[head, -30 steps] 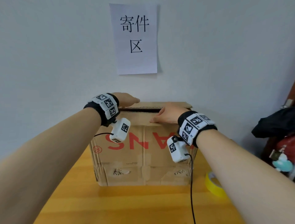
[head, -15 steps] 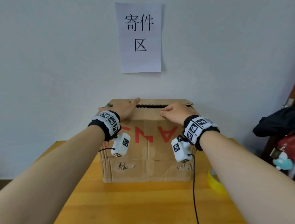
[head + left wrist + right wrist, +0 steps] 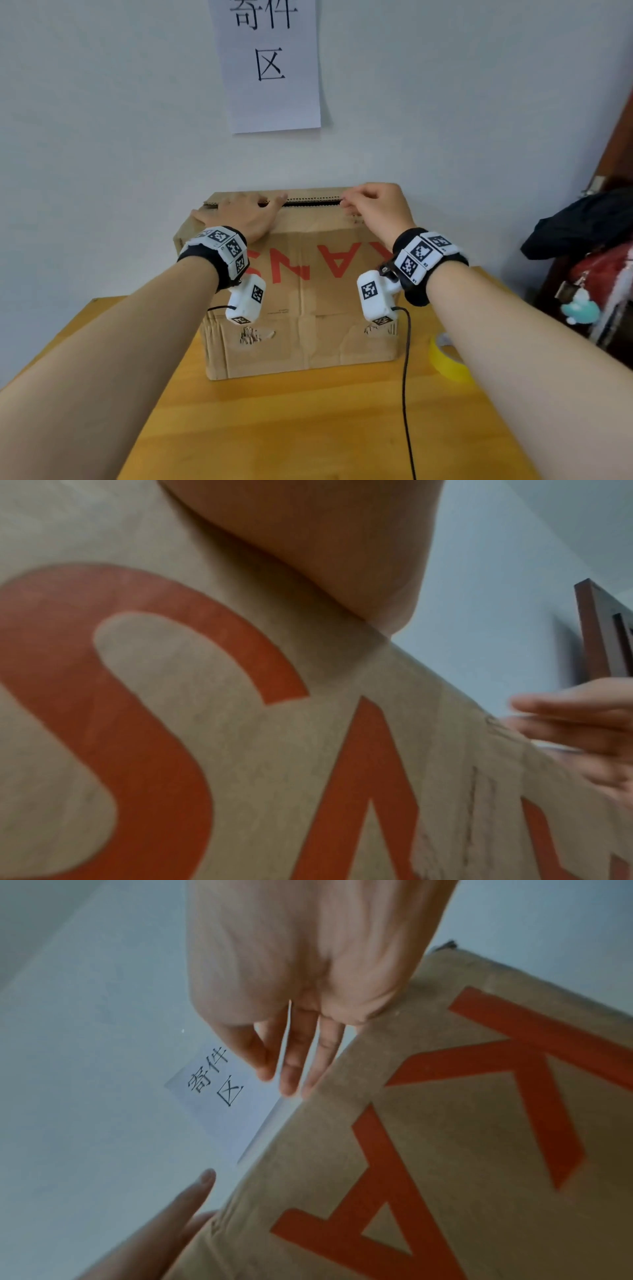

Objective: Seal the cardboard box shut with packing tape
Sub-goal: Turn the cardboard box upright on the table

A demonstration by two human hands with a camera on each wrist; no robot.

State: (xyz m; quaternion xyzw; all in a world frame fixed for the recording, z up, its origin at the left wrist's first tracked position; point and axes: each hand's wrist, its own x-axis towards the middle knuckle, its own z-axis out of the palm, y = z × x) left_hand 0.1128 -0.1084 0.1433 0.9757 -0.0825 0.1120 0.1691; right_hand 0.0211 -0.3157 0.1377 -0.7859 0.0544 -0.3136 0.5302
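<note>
- Head view: a brown corrugated cardboard box with large red printed letters (image 3: 301,301) is seen standing on a yellow-orange wooden table (image 3: 308,428), its back close to a pale wall; whether it touches the wall cannot be told.
- The left hand (image 3: 245,216) is laid flat on the near top flap by the left corner, fingers straight, grasping nothing.
- The right hand (image 3: 375,209) is held over the right part of the top with its fingers bent toward the flap seam; whether the flap edge is pinched cannot be told, though in the right wrist view the fingers (image 3: 291,1064) look fairly straight and free.
- A dark gap (image 3: 313,202) is left between the two top flaps, so the step in hand is judged to be pressing them closed before any taping.
- The step is best done with both flaps pushed level and edge to edge, and one palm kept on them while the tape is fetched.
- A roll of yellow packing tape (image 3: 448,363) lies on the table just right of the box, partly hidden by the right forearm.
- Open table is available in front of the box; room is tight behind it, and dark bags (image 3: 582,260) crowd the right side.
- A white paper sign with black characters (image 3: 270,65) hangs on the wall above, clear of the work.
</note>
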